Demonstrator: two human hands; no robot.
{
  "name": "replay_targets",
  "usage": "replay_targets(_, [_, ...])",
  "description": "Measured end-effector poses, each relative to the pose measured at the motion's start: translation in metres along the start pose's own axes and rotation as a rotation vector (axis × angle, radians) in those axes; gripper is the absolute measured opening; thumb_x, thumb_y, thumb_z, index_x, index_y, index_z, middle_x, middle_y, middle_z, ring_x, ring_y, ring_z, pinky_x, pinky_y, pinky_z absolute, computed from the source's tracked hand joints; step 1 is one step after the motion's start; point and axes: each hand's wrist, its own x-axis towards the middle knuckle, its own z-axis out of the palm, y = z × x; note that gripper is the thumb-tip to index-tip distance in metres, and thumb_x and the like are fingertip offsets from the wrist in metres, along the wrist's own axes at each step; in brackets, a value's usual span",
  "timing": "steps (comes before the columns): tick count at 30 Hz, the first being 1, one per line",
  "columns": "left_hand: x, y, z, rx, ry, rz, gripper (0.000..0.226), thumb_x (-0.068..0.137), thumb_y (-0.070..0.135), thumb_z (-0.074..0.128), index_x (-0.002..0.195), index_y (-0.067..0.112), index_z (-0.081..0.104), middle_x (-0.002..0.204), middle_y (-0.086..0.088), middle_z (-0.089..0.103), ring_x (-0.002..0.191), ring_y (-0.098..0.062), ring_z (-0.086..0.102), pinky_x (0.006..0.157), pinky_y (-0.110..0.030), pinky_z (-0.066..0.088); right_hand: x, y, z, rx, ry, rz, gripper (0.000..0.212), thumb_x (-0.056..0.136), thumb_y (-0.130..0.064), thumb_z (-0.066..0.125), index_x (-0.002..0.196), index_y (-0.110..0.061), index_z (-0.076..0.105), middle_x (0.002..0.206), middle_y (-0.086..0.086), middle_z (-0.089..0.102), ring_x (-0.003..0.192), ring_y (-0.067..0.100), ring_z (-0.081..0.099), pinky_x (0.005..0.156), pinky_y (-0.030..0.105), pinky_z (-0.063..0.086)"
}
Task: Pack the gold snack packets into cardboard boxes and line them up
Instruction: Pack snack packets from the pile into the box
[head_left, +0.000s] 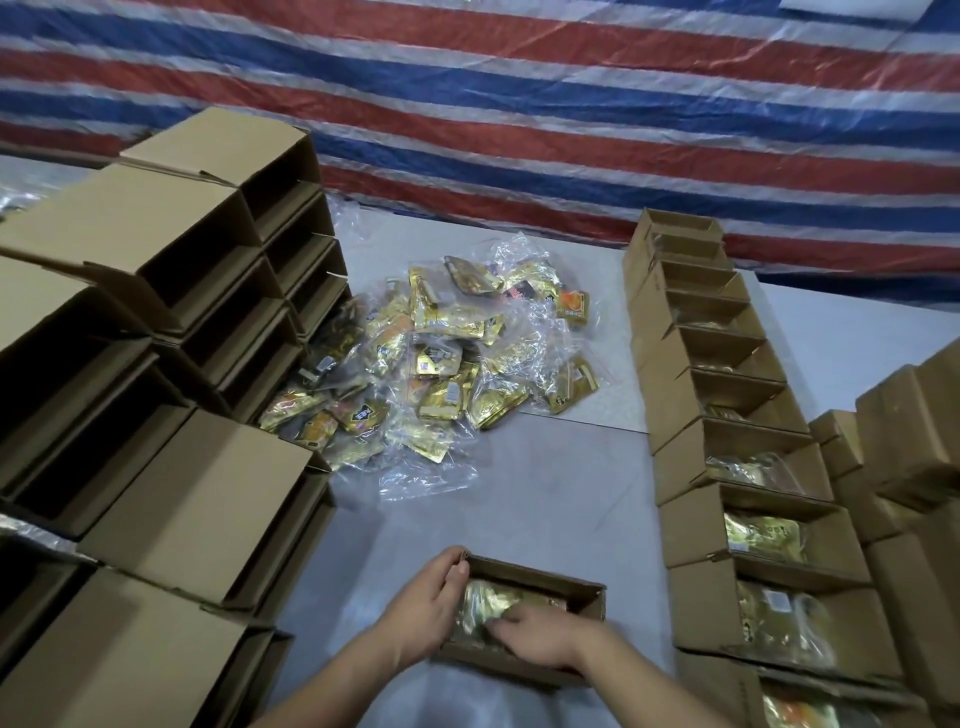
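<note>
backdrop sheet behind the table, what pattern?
Red, blue and white stripes on the sheet; head view.

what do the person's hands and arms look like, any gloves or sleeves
Both are bare: no gloves on the left hand or the right hand. No sleeves show on either forearm as far as the frame's lower edge. No rings, watch or wristbands are visible.

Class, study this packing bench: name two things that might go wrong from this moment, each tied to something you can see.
1. The right hand presses gold packets into the open box; slippery wrap may spring out.
2. The stacked empty boxes stand close beside the loose packet pile; a knock might topple them onto it.
</note>
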Motion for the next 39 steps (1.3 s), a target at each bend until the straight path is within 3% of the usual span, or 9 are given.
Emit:
replay_targets(4, [-0.004, -0.002, 0.005, -0.033, 0.025, -0.046, 0.017, 0.104, 0.036, 0.036, 0.103, 0.035, 0.053, 0.095, 0.003, 0.060, 0.078, -0.002, 0.053, 0.074, -0.004, 0.038, -0.004, -0.008, 0.005, 0.038, -0.065, 0.051, 0.077, 0.094, -0.070, 0.017, 0.142, -0.020, 0.050, 0.150, 0.006, 0.046, 0.137, 0.023, 0.042, 0.111, 0.034, 0.030])
replay_targets(8, [-0.001, 0.001, 0.009, -0.013, 0.069, -0.107, 0.034, 0.104, 0.033, 0.037, 0.136, 0.026, 0.049, 0.132, 0.011, 0.052, 0.121, 0.001, 0.045, 0.099, -0.008, 0.028, -0.012, -0.007, 0.002, 0.089, 0.112, 0.003, 0.053, 0.101, -0.048, 0.031, 0.122, -0.013, 0.064, 0.133, 0.012, 0.061, 0.124, 0.026, 0.055, 0.097, 0.028, 0.039])
replay_targets(12, [0.003, 0.004, 0.016, -0.036, 0.086, -0.158, 0.041, 0.105, 0.031, 0.033, 0.143, 0.019, 0.042, 0.142, 0.003, 0.048, 0.126, -0.005, 0.042, 0.099, -0.010, 0.026, -0.037, 0.011, 0.003, -0.051, 0.599, -0.122, 0.028, 0.089, -0.042, 0.048, 0.071, -0.022, 0.052, 0.080, -0.002, 0.063, 0.082, 0.022, 0.064, 0.063, 0.028, 0.037])
replay_targets(15, [0.002, 0.005, 0.025, -0.031, 0.120, -0.213, 0.046, 0.104, 0.038, 0.031, 0.146, 0.020, 0.038, 0.148, 0.001, 0.044, 0.136, -0.012, 0.039, 0.108, -0.017, 0.024, -0.048, 0.037, 0.004, -0.022, 1.027, -0.088, 0.024, 0.079, -0.033, 0.069, 0.098, -0.021, 0.064, 0.100, -0.003, 0.060, 0.093, 0.021, 0.062, 0.077, 0.032, 0.050])
replay_targets(18, [0.003, 0.004, 0.034, -0.042, 0.140, -0.261, 0.052, 0.102, 0.045, 0.033, 0.148, 0.020, 0.037, 0.151, 0.001, 0.041, 0.140, -0.015, 0.036, 0.111, -0.020, 0.022, -0.046, 0.054, 0.007, 0.432, 0.780, 0.208, 0.073, 0.086, -0.034, 0.069, 0.146, -0.008, 0.036, 0.143, 0.008, 0.046, 0.130, 0.028, 0.048, 0.105, 0.034, 0.040])
replay_targets(23, [0.021, 0.018, 0.049, 0.007, 0.135, -0.290, 0.050, 0.102, 0.050, 0.028, 0.144, 0.027, 0.042, 0.146, 0.004, 0.048, 0.136, -0.017, 0.042, 0.112, -0.027, 0.028, -0.026, 0.062, 0.011, 0.652, 0.734, 0.280, 0.028, 0.098, -0.022, 0.054, 0.122, -0.008, 0.048, 0.126, 0.018, 0.063, 0.116, 0.035, 0.059, 0.084, 0.033, 0.046])
replay_targets(28, [0.064, 0.048, 0.053, -0.063, 0.139, -0.215, 0.029, 0.104, 0.040, 0.026, 0.111, 0.029, 0.051, 0.108, 0.010, 0.058, 0.118, -0.021, 0.056, 0.075, -0.016, 0.032, -0.002, 0.075, -0.046, 0.544, 0.779, 0.273, 0.015, 0.104, -0.025, 0.041, 0.107, -0.014, 0.050, 0.108, 0.012, 0.067, 0.098, 0.031, 0.063, 0.069, 0.030, 0.042])
replay_targets(33, [0.135, 0.077, 0.061, -0.080, 0.133, -0.179, 0.057, 0.104, 0.044, 0.024, 0.149, 0.011, 0.033, 0.151, -0.005, 0.041, 0.140, -0.023, 0.036, 0.115, -0.028, 0.026, 0.030, 0.094, -0.107, 0.452, 0.920, 0.308, 0.017, 0.103, -0.021, 0.036, 0.102, -0.012, 0.050, 0.105, 0.017, 0.066, 0.095, 0.036, 0.063, 0.072, 0.032, 0.044])
replay_targets(39, [0.224, 0.109, 0.067, -0.064, 0.114, -0.116, 0.061, 0.103, 0.049, 0.022, 0.151, 0.012, 0.029, 0.154, -0.009, 0.037, 0.142, -0.026, 0.033, 0.115, -0.030, 0.024, 0.062, 0.113, -0.174, 0.418, 1.067, 0.338, 0.019, 0.101, -0.013, 0.039, 0.102, -0.002, 0.054, 0.106, 0.024, 0.065, 0.098, 0.040, 0.064, 0.079, 0.039, 0.050])
